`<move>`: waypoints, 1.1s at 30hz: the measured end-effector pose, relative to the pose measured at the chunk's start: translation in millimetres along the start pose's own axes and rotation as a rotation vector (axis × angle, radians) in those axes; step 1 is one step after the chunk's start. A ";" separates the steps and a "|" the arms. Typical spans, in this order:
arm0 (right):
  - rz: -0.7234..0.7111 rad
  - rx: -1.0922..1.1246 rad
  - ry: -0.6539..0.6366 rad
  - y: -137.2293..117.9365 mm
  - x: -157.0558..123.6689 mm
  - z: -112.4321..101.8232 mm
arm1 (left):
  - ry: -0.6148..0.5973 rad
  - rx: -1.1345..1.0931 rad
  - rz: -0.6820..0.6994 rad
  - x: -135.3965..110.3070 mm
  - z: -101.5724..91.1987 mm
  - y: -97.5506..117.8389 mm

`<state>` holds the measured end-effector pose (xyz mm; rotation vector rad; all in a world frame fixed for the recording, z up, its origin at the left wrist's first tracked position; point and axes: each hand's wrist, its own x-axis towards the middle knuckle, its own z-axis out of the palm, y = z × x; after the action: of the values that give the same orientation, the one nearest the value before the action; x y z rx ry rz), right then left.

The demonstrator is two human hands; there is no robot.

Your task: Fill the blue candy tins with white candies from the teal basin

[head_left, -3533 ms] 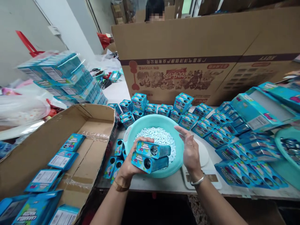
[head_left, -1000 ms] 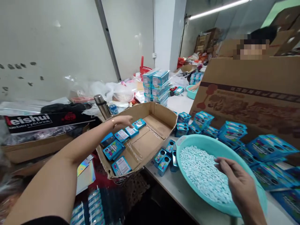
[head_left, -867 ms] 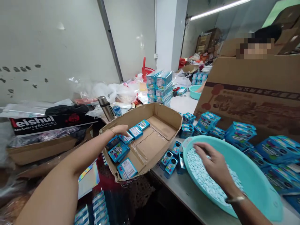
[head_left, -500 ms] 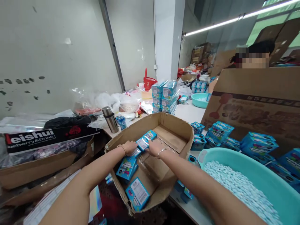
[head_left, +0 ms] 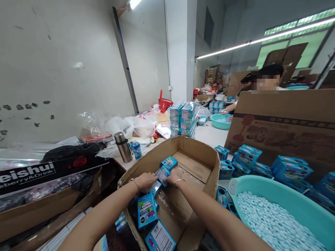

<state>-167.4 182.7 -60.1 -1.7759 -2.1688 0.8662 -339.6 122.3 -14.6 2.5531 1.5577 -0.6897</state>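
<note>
A shallow brown cardboard box (head_left: 195, 162) lies in front of me, with several blue candy boxes in it. My right hand (head_left: 176, 176) grips the right side of one blue candy box (head_left: 162, 174). From the left, my left hand (head_left: 147, 181) has its fingers curled on the candy boxes in the same row, over a lower candy box (head_left: 155, 188). Beyond them, another candy box (head_left: 169, 162) touches the row. Nearer me lie a candy box printed "Caramelo Macizo" (head_left: 146, 211) and one showing a white label (head_left: 161, 237).
At right stands a turquoise basin (head_left: 261, 183) of wrapped candies (head_left: 277, 219), with stacked candy boxes (head_left: 291, 169) behind it. A steel thermos (head_left: 123, 148) and a wrapped stack of candy boxes (head_left: 181, 120) stand beyond. People work behind a cardboard panel (head_left: 282, 122).
The candy box between my hands has turned and come away from the far one, toward me. My view has shifted, showing more of the people behind the panel.
</note>
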 end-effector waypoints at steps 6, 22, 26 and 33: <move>-0.321 0.136 0.229 27.5 -25.1 -87.9 | 0.376 -0.601 -0.093 -24.9 -43.4 -0.4; -0.394 0.515 1.034 175.7 -276.9 -145.0 | 0.500 -1.796 0.324 -47.2 -123.3 260.6; -0.385 0.308 1.150 200.9 -312.7 -118.4 | 0.420 -2.061 0.241 -16.6 -89.5 346.3; -0.281 -0.112 1.007 216.7 -351.3 -80.5 | 0.415 -2.274 0.105 11.2 -67.9 415.1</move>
<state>141.0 -102.8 -45.3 -1.4067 -1.6876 -0.2185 44.3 -49.3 -27.9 0.8052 0.8443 1.1280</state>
